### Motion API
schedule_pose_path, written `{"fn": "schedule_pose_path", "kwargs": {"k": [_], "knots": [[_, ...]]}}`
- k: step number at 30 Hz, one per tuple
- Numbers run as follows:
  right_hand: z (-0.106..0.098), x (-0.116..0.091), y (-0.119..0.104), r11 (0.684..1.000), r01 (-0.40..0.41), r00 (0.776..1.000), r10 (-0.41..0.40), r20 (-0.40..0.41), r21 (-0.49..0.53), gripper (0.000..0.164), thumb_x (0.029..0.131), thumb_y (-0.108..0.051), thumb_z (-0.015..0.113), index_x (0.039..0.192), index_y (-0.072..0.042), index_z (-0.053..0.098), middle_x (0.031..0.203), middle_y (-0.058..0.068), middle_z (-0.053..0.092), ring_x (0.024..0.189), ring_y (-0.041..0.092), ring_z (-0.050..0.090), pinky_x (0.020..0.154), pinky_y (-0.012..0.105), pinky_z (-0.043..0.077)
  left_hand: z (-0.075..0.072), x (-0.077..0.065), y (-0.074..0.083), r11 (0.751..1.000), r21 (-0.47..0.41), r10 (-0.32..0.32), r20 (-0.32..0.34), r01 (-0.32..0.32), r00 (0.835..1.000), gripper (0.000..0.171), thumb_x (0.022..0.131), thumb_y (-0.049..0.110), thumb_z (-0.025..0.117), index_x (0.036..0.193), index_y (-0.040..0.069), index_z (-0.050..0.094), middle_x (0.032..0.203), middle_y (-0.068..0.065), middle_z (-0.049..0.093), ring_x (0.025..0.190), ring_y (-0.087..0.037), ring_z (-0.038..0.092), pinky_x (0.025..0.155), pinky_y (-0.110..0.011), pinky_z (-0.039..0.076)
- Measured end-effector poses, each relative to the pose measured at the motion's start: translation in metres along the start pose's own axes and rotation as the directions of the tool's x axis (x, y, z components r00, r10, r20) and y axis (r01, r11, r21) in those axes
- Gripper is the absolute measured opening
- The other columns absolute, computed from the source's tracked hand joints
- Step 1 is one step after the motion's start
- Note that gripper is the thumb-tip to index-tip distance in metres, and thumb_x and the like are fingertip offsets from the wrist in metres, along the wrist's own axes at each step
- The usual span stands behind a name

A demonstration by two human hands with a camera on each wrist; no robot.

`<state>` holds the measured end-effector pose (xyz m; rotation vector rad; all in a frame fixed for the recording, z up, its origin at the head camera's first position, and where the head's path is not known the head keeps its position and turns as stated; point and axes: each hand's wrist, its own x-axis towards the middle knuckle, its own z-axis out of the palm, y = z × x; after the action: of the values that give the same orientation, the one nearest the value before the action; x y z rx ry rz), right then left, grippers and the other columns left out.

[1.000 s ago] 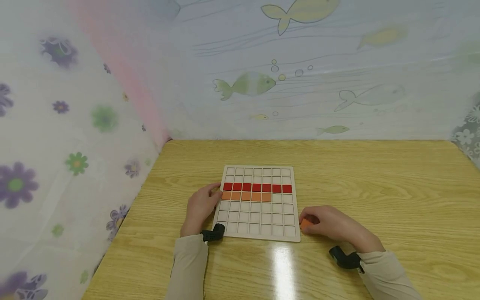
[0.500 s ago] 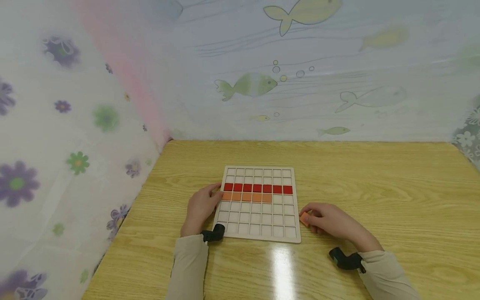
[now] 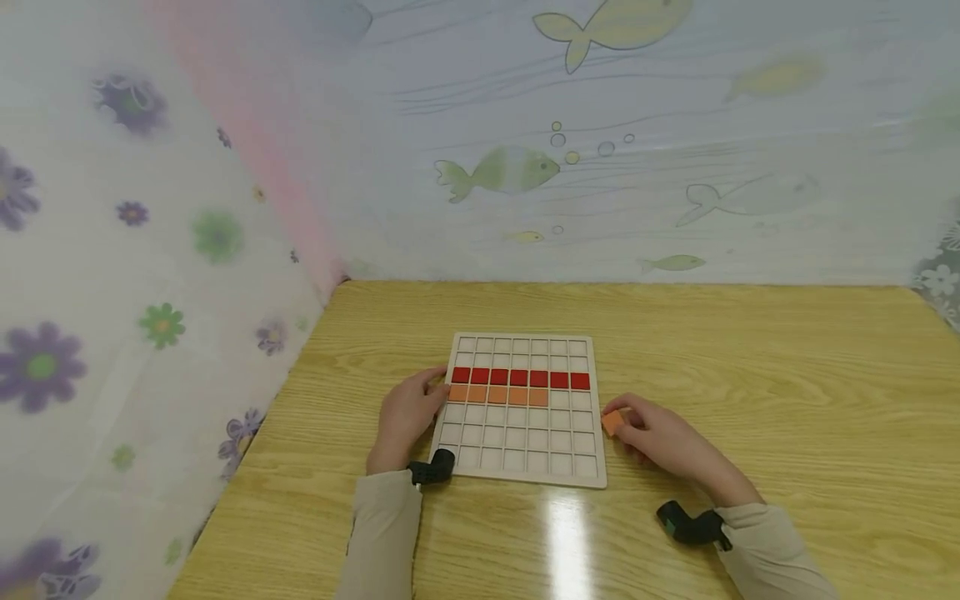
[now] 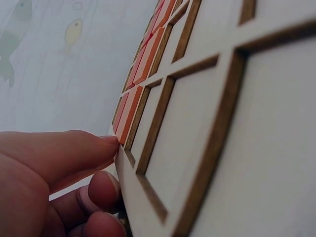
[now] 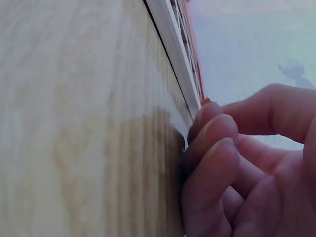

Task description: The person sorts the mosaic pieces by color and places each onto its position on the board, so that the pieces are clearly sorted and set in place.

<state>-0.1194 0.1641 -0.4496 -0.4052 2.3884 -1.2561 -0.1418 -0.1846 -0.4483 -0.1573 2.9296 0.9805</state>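
Observation:
A light wooden grid board (image 3: 598, 450) lies on the table. One row is filled with red square tiles (image 3: 519, 378); in the row nearer the person, orange tiles (image 3: 497, 394) fill the cells from the left, and the last two cells on the right are bare. My left hand (image 3: 407, 412) holds the board's left edge, its thumb (image 4: 94, 148) at the rim beside an orange tile and other fingers curled against the edge. Just off the right edge, my right hand (image 3: 663, 437) pinches a loose orange tile (image 3: 612, 422) between thumb and fingers. In the right wrist view the fingers mostly hide this tile.
The wood-grain table (image 3: 750, 358) extends around the board, up to a wall sheet printed with fish (image 3: 517, 169) behind and a flowered sheet (image 3: 45, 367) at the left. Black wrist cameras (image 3: 690, 525) sit at both cuffs.
My right hand has moved a little away from the person along the board's right edge, and the orange tile has turned to show more of its face. The left hand keeps its place.

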Motion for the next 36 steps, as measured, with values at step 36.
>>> {"fn": "schedule_pose_path", "kwargs": {"k": [36], "knots": [[0.008, 0.025, -0.008, 0.973, -0.032, 0.999, 0.039, -0.027, 0.229, 0.042, 0.087, -0.018, 0.058, 0.126, -0.002, 0.049, 0.080, 0.009, 0.061, 0.072, 0.021, 0.056, 0.061, 0.032, 0.049, 0.002, 0.003, -0.003, 1.000, 0.000, 0.000, -0.006, 0.000, 1.000, 0.036, 0.087, 0.032, 0.056, 0.123, 0.024, 0.056, 0.057, 0.006, 0.054, 0.046, -0.013, 0.047, 0.049, -0.028, 0.035]]}}
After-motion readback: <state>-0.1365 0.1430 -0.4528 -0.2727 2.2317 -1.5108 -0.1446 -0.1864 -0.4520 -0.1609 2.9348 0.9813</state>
